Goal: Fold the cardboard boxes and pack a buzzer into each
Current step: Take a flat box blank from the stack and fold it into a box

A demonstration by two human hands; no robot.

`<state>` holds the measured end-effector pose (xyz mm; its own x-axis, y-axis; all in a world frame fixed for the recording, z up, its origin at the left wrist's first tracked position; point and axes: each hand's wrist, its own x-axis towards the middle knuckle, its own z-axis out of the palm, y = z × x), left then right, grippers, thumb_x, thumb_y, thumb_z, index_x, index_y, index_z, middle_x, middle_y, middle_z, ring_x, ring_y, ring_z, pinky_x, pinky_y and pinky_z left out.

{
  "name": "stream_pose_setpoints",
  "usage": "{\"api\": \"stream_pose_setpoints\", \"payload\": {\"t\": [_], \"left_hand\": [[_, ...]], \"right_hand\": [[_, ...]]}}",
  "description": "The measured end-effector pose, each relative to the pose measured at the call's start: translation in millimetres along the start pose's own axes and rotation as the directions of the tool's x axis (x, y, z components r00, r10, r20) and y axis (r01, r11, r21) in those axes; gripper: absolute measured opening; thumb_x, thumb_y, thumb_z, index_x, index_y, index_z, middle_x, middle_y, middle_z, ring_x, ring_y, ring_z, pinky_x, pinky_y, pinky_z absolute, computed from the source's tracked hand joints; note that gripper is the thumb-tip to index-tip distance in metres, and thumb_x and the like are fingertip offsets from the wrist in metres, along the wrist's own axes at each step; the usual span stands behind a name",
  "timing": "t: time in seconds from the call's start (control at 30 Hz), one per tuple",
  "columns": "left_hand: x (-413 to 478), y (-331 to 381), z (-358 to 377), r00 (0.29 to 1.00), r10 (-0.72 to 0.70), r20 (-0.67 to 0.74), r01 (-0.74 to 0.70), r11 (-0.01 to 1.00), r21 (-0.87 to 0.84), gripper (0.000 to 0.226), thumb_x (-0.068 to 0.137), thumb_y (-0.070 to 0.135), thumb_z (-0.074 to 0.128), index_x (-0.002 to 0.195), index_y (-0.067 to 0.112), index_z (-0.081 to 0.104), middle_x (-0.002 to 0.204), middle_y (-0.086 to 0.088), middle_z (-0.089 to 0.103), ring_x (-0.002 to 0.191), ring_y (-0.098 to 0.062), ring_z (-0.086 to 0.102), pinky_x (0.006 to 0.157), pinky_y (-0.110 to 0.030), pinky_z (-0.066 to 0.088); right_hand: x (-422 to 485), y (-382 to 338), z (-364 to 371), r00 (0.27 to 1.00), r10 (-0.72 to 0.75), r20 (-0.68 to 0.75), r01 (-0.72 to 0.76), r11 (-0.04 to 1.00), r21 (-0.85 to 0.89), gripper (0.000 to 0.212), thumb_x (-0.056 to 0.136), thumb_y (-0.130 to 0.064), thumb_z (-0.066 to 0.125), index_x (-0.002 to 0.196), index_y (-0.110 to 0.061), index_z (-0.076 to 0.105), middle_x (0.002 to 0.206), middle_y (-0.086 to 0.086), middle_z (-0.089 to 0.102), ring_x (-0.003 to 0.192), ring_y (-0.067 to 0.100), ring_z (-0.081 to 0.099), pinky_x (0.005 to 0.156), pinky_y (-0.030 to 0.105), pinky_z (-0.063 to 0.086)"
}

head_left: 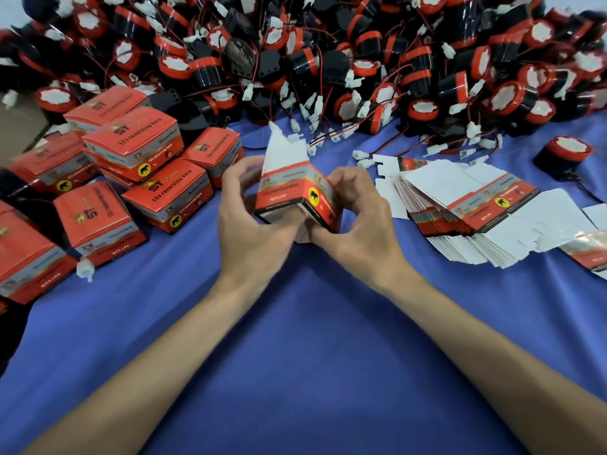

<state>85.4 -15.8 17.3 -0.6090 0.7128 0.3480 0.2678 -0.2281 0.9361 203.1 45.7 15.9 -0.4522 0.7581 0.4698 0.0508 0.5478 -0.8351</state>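
- Our two bare forearms reach in from the near edge of the desk (295, 349), which is under a blue cloth, and meet near its middle.
- We hold a half-folded box (289, 192) between both hands over the middle of the desk. We cannot tell whether it touches the cloth.
- Its sides are printed red and grey, and its white top flap stands open, pointing toward the far edge.
- Our left hand (253, 224) has its grip clamped on the box's left side, fingers curled round it.
- Our right hand (358, 218) has its grip clamped on the right side, thumb down at the bottom flaps.
- We see closed boxes (131, 139) stacked along the left edge, some two high.
- We see flat boxes (476, 208) in a fanned stack toward the right edge.
- We see a heap of black-and-red buzzers (328, 44) along the far edge, their wires and white plugs spilling toward us.
- We see one lone buzzer (563, 156) near the right edge, apart from the heap, just beyond the flat boxes.
- We see a loose white plug (86, 269) beside the closed boxes at the left edge.
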Motion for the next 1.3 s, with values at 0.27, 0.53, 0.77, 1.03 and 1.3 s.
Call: {"api": "stream_pose_setpoints", "payload": {"t": [0.27, 0.53, 0.77, 1.03, 1.3], "left_hand": [[-3.1, -4.6, 0.1, 0.993, -0.019, -0.113, 0.019, 1.0, -0.007, 0.063, 0.064, 0.018, 0.067, 0.125, 0.022, 0.052, 0.081, 0.038, 0.064, 0.076, 0.01, 0.063, 0.072, -0.012, 0.05], [2.6, -3.9, -5.4, 0.997, -0.059, 0.04, 0.063, 0.991, -0.114, 0.069, 0.067, 0.012, 0.062, 0.135, 0.013, 0.049, 0.085, 0.036, 0.067, 0.087, 0.007, 0.066, 0.077, -0.017, 0.053], [8.8, -5.6, -15.0, 0.941, -0.062, 0.333, 0.172, 0.933, -0.314, 0.083, 0.057, 0.012, 0.061, 0.138, 0.014, 0.044, 0.099, 0.011, 0.072, 0.096, -0.011, 0.065, 0.079, -0.027, 0.054], [15.3, -3.5, -20.8, 0.941, 0.029, 0.337, -0.029, 1.0, -0.007, 0.067, 0.068, 0.047, 0.065, 0.129, 0.031, 0.043, 0.123, 0.008, 0.057, 0.116, -0.006, 0.055, 0.092, -0.023, 0.048], [22.9, -14.2, -26.8, 0.891, -0.022, 0.453, 0.029, 1.0, -0.008, 0.068, 0.069, 0.004, 0.059, 0.131, 0.02, 0.036, 0.124, 0.013, 0.053, 0.116, 0.003, 0.052, 0.086, -0.016, 0.046]], "right_hand": [[-4.8, -2.1, 8.5, 1.0, 0.016, 0.022, -0.018, 0.996, 0.091, 0.042, 0.07, -0.013, 0.07, 0.095, -0.033, 0.042, 0.078, -0.017, 0.06, 0.066, 0.002, 0.057, 0.064, 0.016, 0.045], [-8.3, -9.1, 5.7, 0.995, 0.033, 0.091, -0.059, 0.953, 0.297, 0.044, 0.07, -0.01, 0.074, 0.099, -0.021, 0.044, 0.09, -0.005, 0.061, 0.078, 0.011, 0.059, 0.07, 0.025, 0.047], [-6.6, -14.3, 3.4, 0.989, 0.114, 0.09, -0.127, 0.98, 0.153, 0.05, 0.06, -0.02, 0.083, 0.092, -0.024, 0.044, 0.09, 0.011, 0.069, 0.081, 0.026, 0.067, 0.076, 0.047, 0.055], [-4.8, 3.7, 6.4, 0.901, -0.378, 0.215, 0.43, 0.705, -0.564, 0.045, 0.064, -0.002, 0.077, 0.107, -0.006, 0.067, 0.103, -0.001, 0.07, 0.103, 0.019, 0.065, 0.112, 0.055, 0.017], [-0.9, 4.7, -4.3, 0.857, -0.354, 0.374, 0.508, 0.461, -0.728, 0.027, 0.067, 0.008, 0.067, 0.083, -0.013, 0.073, 0.058, -0.005, 0.064, 0.06, 0.022, 0.064, 0.109, 0.058, 0.024]]}}
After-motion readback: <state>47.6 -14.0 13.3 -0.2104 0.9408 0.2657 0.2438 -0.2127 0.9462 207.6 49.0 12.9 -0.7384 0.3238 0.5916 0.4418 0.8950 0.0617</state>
